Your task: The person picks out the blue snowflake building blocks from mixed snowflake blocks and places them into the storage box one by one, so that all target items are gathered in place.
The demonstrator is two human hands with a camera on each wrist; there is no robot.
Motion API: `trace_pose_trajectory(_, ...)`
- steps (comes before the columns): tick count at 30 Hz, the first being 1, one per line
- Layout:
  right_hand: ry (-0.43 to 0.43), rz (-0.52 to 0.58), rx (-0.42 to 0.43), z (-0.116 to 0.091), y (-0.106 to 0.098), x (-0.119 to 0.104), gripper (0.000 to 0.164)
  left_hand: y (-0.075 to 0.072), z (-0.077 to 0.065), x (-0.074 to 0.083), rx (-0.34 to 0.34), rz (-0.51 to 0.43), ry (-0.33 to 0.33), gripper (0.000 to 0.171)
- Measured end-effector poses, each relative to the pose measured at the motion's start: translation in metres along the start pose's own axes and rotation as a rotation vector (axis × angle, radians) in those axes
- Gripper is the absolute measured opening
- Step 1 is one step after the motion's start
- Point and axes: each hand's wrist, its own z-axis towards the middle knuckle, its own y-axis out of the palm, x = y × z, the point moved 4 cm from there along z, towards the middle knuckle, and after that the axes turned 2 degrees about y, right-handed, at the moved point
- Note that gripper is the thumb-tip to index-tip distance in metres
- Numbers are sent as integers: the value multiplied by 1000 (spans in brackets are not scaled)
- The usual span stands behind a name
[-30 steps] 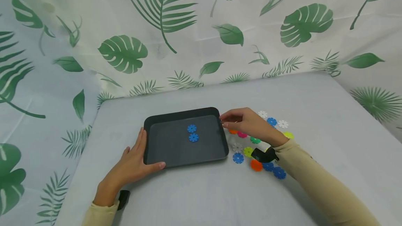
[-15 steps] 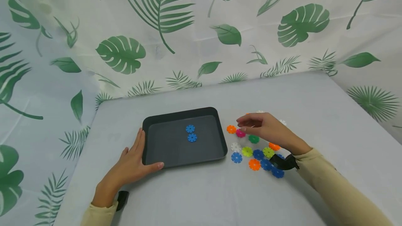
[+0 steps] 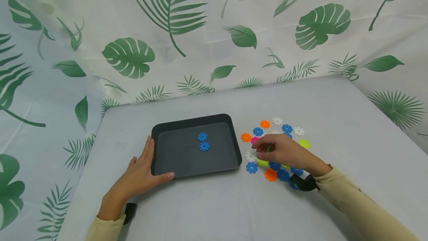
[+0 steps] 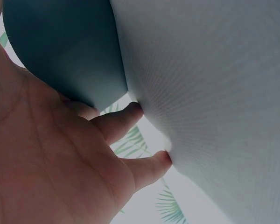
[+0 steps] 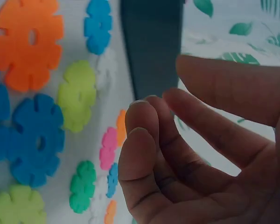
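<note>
My left hand (image 3: pixel 138 176) lies along the left side of a dark grey tray (image 3: pixel 187 168), fingers straight against its wall and thumb at its near edge. In the left wrist view the hand's palm (image 4: pixel 51 154) shows beside the tray wall (image 4: pixel 65 46). Two blue notched discs (image 3: pixel 204 146) sit one behind the other inside the tray. My right hand (image 3: pixel 284 151) hovers over loose notched discs right of the tray, partly covering them. The right wrist view shows its fingers (image 5: pixel 137 154) loosely bent, with nothing between them and the thumb. A green disc (image 5: pixel 82 186) lies below them.
Around the right hand lie several more discs: an orange disc (image 3: pixel 270 174), a blue disc (image 3: pixel 252 167), a white disc (image 3: pixel 298 131) and a yellow disc (image 3: pixel 304 144). A white cloth covers the table (image 3: pixel 207 207). Behind it hangs a leaf-patterned sheet (image 3: pixel 194 55).
My right hand has moved from the tray's right edge rightward, then nearer to me over the discs. The left hand stays at the tray, and the two blue discs keep their places.
</note>
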Motion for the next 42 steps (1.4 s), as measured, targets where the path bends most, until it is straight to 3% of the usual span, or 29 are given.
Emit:
trace_pose_trajectory(12, -108, -159, -137, 8, 21, -3, 21, -1, 0, 1, -6, 10, -3, 135)
trace_pose_trajectory(27, -148, -269, -171, 8, 34, -2, 22, -1, 1, 1, -2, 10, -6, 136)
trace_pose_trajectory(35, -234, -221, -160, 7, 34, -5, 25, -1, 1, -1, 3, 11, 0, 136)
trace_pose_trajectory(42, -221, -140, -184, 9, 26, -5, 20, -1, 1, 0, -1, 7, -1, 136)
